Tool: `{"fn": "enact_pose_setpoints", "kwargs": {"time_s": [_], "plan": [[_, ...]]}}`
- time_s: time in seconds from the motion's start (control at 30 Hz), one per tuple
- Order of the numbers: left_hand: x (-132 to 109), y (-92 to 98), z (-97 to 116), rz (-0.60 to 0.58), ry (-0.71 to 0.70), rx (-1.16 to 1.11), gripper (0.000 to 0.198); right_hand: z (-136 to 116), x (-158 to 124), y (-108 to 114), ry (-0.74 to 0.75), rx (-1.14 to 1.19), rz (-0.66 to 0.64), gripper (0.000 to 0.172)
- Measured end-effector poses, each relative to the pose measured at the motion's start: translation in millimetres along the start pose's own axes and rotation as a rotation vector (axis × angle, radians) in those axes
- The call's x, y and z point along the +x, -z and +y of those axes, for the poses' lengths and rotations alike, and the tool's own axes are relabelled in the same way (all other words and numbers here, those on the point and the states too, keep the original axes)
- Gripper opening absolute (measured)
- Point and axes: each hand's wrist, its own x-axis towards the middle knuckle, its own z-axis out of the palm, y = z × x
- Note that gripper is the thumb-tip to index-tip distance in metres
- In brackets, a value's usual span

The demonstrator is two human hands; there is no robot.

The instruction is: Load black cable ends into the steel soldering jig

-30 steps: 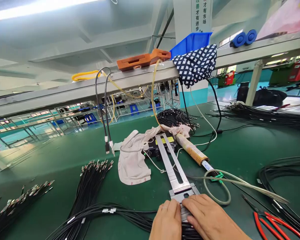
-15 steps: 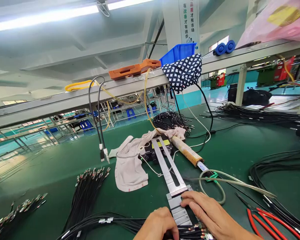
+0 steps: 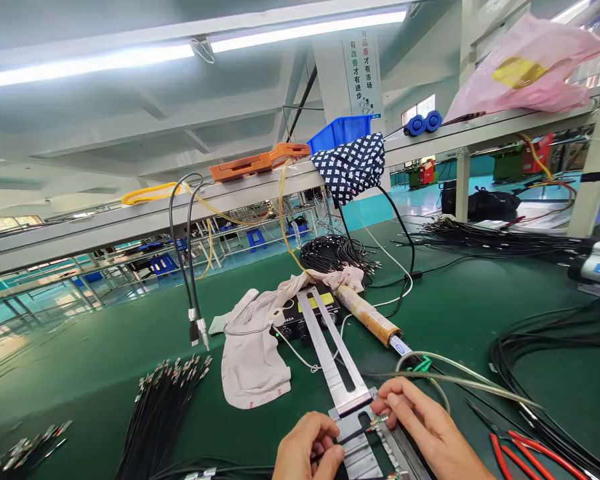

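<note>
Green bench [image 3: 105, 347]: left hand [image 3: 307, 453], right hand [image 3: 423, 423] pinch thin black wire [image 3: 354, 435].

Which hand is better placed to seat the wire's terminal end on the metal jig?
Right, probably. The right hand pinches the terminal tip of the black wire directly over the metal jig. The left hand grips the wire further back, off the jig's left edge.

Both hands have lifted off the cable bundle: left hand [image 3: 307, 447] and right hand [image 3: 423, 427] now pinch one black wire [image 3: 353, 435]
</note>
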Motion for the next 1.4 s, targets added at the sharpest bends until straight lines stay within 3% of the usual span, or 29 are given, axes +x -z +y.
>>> {"fn": "enact_pose_setpoints", "kwargs": {"time_s": [0.13,0.23,0.37,0.43,0.53,0.6,0.67,0.77,0.9,1.1,1.27,1.4], "plan": [[-7,-0.5,9,0.019,-0.088,0.076,0.016,3,-4,2,-0.058,-0.009,-0.01,0.047],[-16,4.3,22,0.0,-0.048,0.0,0.017,18,-5,6,-0.11,-0.055,-0.01,0.056],[-21,22.3,35,-0.252,0.077,-0.203,0.013,43,-2,10,-0.115,-0.075,0.004,0.052],[-20,34.6,32,-0.181,0.09,-0.16,0.016,45,-1,10,-0.115,-0.084,-0.016,0.051],[-18,54.5,22,0.035,0.138,0.009,0.015,32,0,10,-0.123,-0.147,-0.045,0.061],[-18,66.0,16,0.047,0.194,0.071,0.013,19,0,8,-0.124,-0.183,-0.06,0.066],[-18,71.7,13,-0.038,0.237,0.061,0.013,10,0,6,-0.12,-0.185,-0.07,0.066],[-18,64.6,11,-0.17,0.237,0.004,0.012,4,-1,4,-0.107,-0.142,-0.083,0.057],[-16,43.3,9,-0.233,0.237,0.023,0.016,4,-2,3,-0.084,-0.096,-0.1,0.047],[-12,45.8,20,-0.15,0.221,-0.061,0.007,4,-2,3,-0.017,-0.057,-0.1,0.037],[-4,38.2,13,-0.202,0.179,-0.206,0.023,0,-1,3,0.005,-0.101,-0.084,0.036],[-1,23.1,4,-0.133,0.182,-0.042,0.02,-2,0,2,0.014,-0.08,-0.063,0.036]]}}
